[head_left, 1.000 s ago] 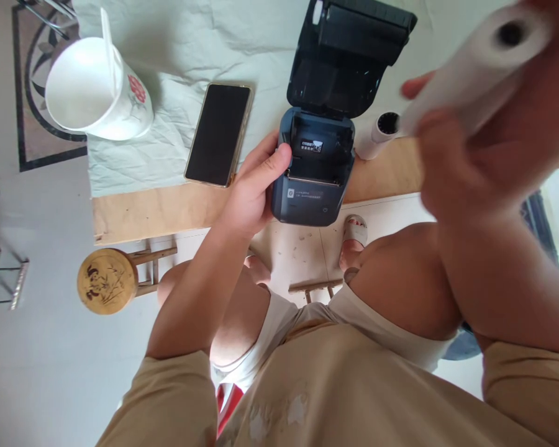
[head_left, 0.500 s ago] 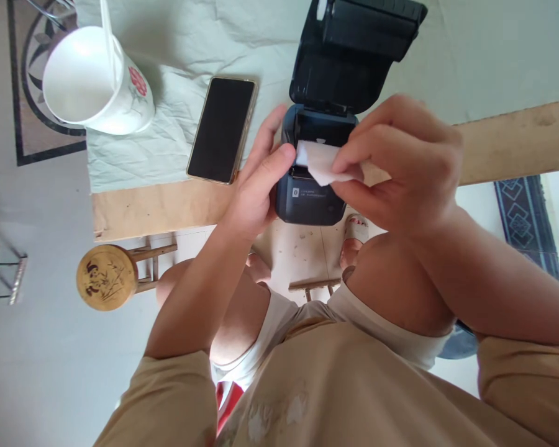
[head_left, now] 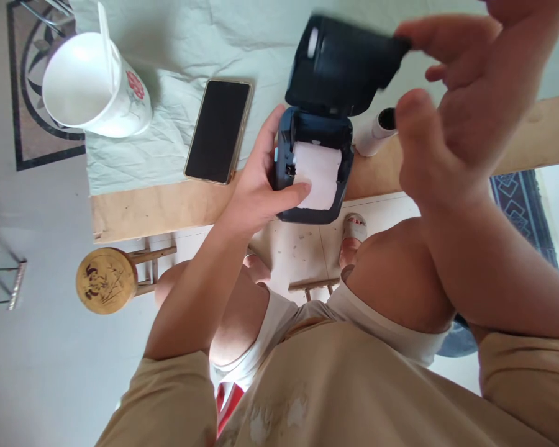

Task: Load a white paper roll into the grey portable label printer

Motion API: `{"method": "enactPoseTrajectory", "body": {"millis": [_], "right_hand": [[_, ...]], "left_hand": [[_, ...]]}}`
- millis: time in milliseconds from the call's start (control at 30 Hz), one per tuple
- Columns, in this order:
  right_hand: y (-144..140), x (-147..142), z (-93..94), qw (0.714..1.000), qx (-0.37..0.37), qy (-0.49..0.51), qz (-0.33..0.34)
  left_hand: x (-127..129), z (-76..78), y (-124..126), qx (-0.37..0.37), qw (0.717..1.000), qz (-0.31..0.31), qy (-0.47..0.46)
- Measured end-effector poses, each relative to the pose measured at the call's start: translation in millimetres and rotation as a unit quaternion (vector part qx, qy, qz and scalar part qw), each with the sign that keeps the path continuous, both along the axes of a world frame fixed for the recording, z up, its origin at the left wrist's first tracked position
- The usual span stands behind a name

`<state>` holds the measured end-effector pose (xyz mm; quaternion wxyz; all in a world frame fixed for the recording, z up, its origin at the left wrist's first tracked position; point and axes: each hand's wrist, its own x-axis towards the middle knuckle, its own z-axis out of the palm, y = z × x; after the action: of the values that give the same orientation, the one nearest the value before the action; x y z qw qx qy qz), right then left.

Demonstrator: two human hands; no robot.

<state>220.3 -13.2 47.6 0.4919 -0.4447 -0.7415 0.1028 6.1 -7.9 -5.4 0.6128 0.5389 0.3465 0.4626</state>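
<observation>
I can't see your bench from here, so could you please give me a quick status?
Left hand grips printer, thumb on paper roll. Right hand open, fingertips at raised lid. Spare roll beside printer; phone apart.

Matt plastic printer (head_left: 313, 162), white paper (head_left: 317, 174)

The person wears a loose tan short-sleeved shirt (head_left: 335, 397) with pale, worn blotches on its front, and both forearms are bare below the sleeves. Light cream shorts (head_left: 382, 332) end above bare knees, with a strip of red fabric (head_left: 228, 400) at the waist. A pale slide sandal (head_left: 354, 228) covers one foot.
</observation>
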Motion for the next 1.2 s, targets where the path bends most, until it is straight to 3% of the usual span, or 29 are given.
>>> {"method": "enactPoseTrajectory", "body": {"millis": [167,300,433,800,967,1200], "right_hand": [[-2.4,-4.4,-5.1,0.997,0.027,0.047,0.050],[0.2,-7.5,-8.1,0.994,0.039,-0.078,0.068],[0.0,-11.5,-8.1,0.982,0.007,-0.181,0.043],[-4.4,-13.2,-2.6,0.972,-0.101,-0.211,0.039],[-6.1,-12.0,-8.3,0.977,-0.074,-0.194,0.046],[-1.2,-11.3,-14.1,0.983,-0.022,-0.182,0.025]], "left_hand": [[1.4,4.0,-2.5,-0.026,0.999,0.019,-0.007],[2.9,7.6,-3.5,-0.038,0.999,0.017,-0.014],[6.4,13.4,-5.9,-0.058,0.997,0.030,-0.038],[7.1,15.9,-8.0,-0.030,0.997,0.008,-0.064],[6.5,14.3,-6.0,-0.015,0.998,0.001,-0.054],[7.4,16.2,3.6,-0.077,0.990,-0.009,-0.119]]}}
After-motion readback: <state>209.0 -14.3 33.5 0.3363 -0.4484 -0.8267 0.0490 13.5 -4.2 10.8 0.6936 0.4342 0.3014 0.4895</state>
